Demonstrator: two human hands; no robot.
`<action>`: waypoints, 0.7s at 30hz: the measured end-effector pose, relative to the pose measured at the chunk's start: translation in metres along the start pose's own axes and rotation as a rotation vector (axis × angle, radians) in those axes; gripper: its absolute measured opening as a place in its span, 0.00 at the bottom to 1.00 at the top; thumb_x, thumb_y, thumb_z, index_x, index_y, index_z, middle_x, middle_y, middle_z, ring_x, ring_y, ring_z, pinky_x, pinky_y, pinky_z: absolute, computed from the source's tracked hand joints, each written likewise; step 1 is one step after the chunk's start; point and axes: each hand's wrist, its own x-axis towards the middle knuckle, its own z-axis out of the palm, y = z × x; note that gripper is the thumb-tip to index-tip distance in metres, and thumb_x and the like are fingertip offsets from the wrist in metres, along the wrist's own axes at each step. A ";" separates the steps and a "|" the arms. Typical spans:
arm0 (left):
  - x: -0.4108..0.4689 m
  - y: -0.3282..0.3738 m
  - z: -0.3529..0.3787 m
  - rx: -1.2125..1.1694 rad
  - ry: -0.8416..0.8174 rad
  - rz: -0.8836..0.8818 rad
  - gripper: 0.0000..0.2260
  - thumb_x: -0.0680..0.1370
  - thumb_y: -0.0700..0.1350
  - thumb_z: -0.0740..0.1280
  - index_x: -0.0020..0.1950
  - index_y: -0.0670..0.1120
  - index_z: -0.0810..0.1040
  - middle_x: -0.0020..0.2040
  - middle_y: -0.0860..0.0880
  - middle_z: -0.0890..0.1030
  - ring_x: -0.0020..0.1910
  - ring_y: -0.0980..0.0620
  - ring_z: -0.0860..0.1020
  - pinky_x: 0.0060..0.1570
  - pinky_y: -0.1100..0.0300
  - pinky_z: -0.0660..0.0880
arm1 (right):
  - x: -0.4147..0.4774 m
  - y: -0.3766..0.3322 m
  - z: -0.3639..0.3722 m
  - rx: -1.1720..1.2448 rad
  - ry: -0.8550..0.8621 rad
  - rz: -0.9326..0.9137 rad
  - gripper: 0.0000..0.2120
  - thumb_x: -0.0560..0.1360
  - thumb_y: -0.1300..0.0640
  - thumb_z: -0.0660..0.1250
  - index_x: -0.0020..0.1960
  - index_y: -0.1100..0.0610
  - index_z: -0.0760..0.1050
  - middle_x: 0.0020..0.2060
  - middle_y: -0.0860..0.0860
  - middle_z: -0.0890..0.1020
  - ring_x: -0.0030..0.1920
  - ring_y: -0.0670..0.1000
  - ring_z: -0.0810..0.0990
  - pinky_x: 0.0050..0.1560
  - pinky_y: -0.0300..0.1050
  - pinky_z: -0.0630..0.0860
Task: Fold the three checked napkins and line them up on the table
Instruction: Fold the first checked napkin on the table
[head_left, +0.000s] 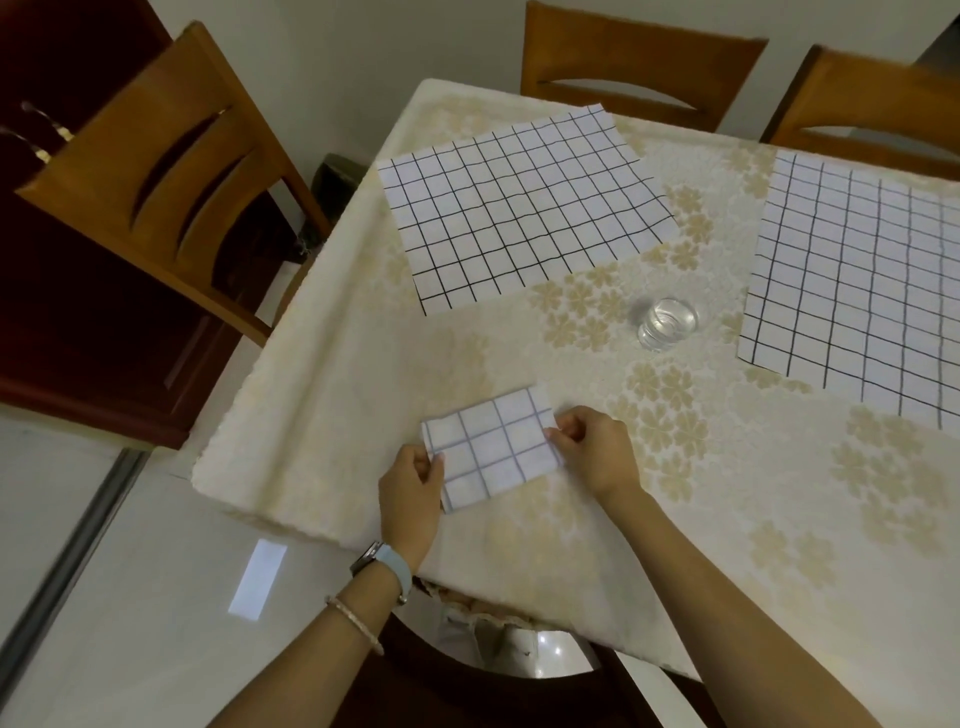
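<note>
Nearest the camera, the left hand (413, 486) and right hand (592, 447) each pinch an opposite short edge of the folded napkin (493, 449), which lies flat on the table (322, 415) at lower centre of the frame, close to the near table edge. The largest item after the table is the right napkin (857, 291), spread open at the right edge of the frame and running out of view; next, the far napkin (519, 202), open and flat at upper centre. Neither shows a fold. A glass (667, 323), apparently holding water, stands between the two open napkins, apart from both. Assessment: the cloths appear thin, light and limp, so a single-point grip would let them sag; corners or opposite edges are the sound holds. The folded piece may slide or spring open on the tablecloth. The glass is a tipping hazard when dragging cloth nearby.
</note>
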 end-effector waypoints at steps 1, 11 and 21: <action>0.003 -0.002 0.000 0.017 -0.001 -0.004 0.08 0.80 0.44 0.65 0.44 0.41 0.74 0.36 0.49 0.78 0.34 0.52 0.77 0.39 0.46 0.80 | 0.001 -0.001 0.001 0.008 0.007 0.017 0.06 0.74 0.56 0.72 0.43 0.58 0.78 0.28 0.46 0.74 0.30 0.45 0.72 0.36 0.39 0.72; -0.003 0.001 -0.003 0.368 0.145 0.274 0.10 0.78 0.46 0.68 0.57 0.46 0.71 0.48 0.49 0.77 0.45 0.49 0.77 0.41 0.52 0.77 | -0.011 -0.003 0.004 -0.064 0.184 -0.175 0.13 0.75 0.58 0.69 0.59 0.56 0.75 0.49 0.53 0.80 0.46 0.52 0.79 0.45 0.50 0.79; 0.004 -0.025 0.030 0.873 -0.210 0.712 0.29 0.81 0.55 0.54 0.78 0.41 0.57 0.79 0.43 0.57 0.78 0.46 0.56 0.75 0.46 0.53 | -0.007 0.005 0.059 -0.453 -0.090 -0.697 0.24 0.82 0.49 0.54 0.76 0.56 0.63 0.76 0.54 0.65 0.76 0.56 0.62 0.75 0.56 0.61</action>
